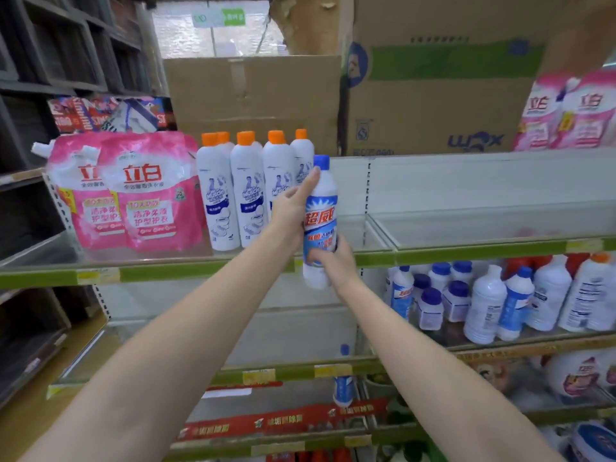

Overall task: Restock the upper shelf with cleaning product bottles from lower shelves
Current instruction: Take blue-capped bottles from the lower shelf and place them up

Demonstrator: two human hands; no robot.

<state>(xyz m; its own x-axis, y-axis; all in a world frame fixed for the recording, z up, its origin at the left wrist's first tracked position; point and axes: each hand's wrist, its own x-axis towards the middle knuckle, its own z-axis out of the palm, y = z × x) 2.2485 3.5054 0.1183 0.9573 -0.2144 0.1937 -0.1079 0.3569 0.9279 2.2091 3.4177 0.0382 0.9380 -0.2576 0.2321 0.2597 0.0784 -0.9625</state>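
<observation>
Blue-capped bottle (320, 225) held upright at the upper shelf (200, 271) edge.
The base is gripped by the right hand (328, 263) at 6 o'clock; the left hand (293, 211) is laid open against its side at 9 o'clock.

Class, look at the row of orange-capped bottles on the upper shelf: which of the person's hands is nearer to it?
Left. The left hand is right in front of the orange-capped bottles; the right hand grips the blue-capped bottle lower down, to their right.
</observation>
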